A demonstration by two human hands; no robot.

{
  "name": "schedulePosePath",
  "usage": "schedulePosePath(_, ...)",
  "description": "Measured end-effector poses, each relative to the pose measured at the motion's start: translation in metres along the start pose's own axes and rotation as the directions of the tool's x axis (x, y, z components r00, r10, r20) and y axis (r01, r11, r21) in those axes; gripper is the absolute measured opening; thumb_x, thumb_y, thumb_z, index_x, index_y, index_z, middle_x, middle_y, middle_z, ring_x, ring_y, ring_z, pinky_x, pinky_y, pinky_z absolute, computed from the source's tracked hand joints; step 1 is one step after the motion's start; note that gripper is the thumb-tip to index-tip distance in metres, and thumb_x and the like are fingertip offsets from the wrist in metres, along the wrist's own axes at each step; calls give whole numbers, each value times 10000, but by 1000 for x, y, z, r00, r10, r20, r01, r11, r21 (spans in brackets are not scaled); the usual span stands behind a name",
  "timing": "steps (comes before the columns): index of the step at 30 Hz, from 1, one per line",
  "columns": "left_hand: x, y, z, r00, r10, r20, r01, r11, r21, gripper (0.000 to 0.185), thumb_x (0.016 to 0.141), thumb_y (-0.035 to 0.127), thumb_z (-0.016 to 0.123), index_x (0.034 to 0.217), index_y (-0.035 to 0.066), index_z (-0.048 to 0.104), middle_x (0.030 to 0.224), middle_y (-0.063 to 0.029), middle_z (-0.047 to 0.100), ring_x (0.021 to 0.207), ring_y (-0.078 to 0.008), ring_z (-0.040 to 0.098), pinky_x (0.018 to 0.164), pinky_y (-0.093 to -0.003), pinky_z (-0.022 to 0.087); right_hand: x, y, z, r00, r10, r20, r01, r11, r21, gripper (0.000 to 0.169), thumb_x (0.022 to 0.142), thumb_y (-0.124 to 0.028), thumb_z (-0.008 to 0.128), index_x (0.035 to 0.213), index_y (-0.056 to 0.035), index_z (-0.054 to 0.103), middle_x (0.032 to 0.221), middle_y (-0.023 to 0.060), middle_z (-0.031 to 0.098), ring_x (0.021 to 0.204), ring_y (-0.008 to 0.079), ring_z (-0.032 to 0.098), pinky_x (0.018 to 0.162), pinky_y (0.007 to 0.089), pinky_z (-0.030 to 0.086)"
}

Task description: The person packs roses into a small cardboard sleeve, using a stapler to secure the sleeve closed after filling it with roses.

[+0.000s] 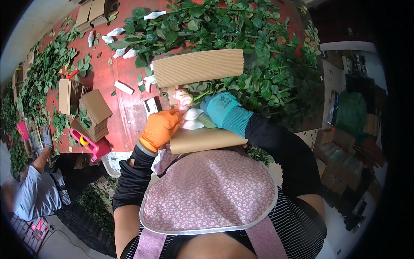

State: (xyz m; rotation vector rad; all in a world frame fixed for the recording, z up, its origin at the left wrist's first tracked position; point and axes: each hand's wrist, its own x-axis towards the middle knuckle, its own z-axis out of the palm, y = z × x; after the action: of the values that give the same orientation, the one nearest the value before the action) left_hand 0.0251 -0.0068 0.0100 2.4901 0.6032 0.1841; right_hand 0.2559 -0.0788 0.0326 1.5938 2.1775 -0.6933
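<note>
My left hand (162, 127), in an orange rubber glove, has its fingertips against the pink roses (183, 98) and the white-netted rose buds (192, 114); whether it grips one is hidden. My right hand (224, 110), in a teal knit-cuffed glove, curls over the green rose stems (202, 95) just behind the blooms. Its fingertips are mostly out of sight. These flowers lie between an upright corrugated cardboard sheet (198, 68) on the far side and a brown cardboard flap (208, 140) by my apron.
Leafy rose stems (207, 29) cover the far part of the red table (124, 106). Stacked cardboard (95, 110) and a pink tape dispenser (92, 145) stand left. A white sleeve net (124, 87) lies nearby. Farther left, a co-worker's gloved hand (47, 136) rests at the table edge.
</note>
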Motion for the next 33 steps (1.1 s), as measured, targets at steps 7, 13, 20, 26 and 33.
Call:
schedulePosePath(7, -64, -52, -21, 966, -242, -88, 198, 918, -342, 114, 816, 31, 651, 719, 43, 593, 822, -109, 629, 786, -301, 616, 700, -388, 491, -9, 10, -5, 1000, -4, 0, 4, 993, 120, 206, 855, -176, 621, 1019, -63, 672, 1004, 160, 684, 919, 320, 695, 764, 459, 554)
schedulePosePath(13, -56, -24, -29, 959, -276, 72, 199, 467, -862, 193, 784, -33, 549, 636, 38, 449, 884, -108, 671, 836, -206, 628, 748, -321, 485, -36, -6, -28, 979, -128, -156, 157, 970, 186, 227, 903, -293, 613, 931, -72, 656, 862, 150, 664, 770, 336, 672, 667, 477, 520)
schedulePosePath(20, -34, -11, 10, 945, -279, 169, 322, 716, -620, 284, 900, 249, 732, 1017, 39, 580, 799, -104, 647, 739, -205, 633, 688, -351, 507, -12, -7, -32, 969, -134, 207, 66, 950, 305, 335, 946, -326, 486, 967, -75, 707, 921, 189, 709, 847, 384, 688, 772, 504, 537)
schedulePosePath(26, -25, -12, 7, 954, -165, 251, 291, 722, -628, 226, 944, 300, 654, 919, 81, 606, 755, -154, 617, 709, -349, 626, 653, -407, 481, 6, -4, -30, 921, -143, 362, 56, 969, 241, 314, 934, -294, 497, 980, -65, 707, 929, 203, 706, 840, 386, 685, 769, 513, 533)
schedulePosePath(33, -97, -37, -7, 944, -327, -49, 295, 901, -318, 178, 877, 185, 706, 877, 30, 619, 766, -171, 609, 704, -403, 582, 618, -445, 459, 4, -9, -25, 925, -189, 328, 162, 981, 108, 236, 903, -226, 540, 990, -58, 680, 914, 193, 701, 849, 376, 686, 744, 504, 530)
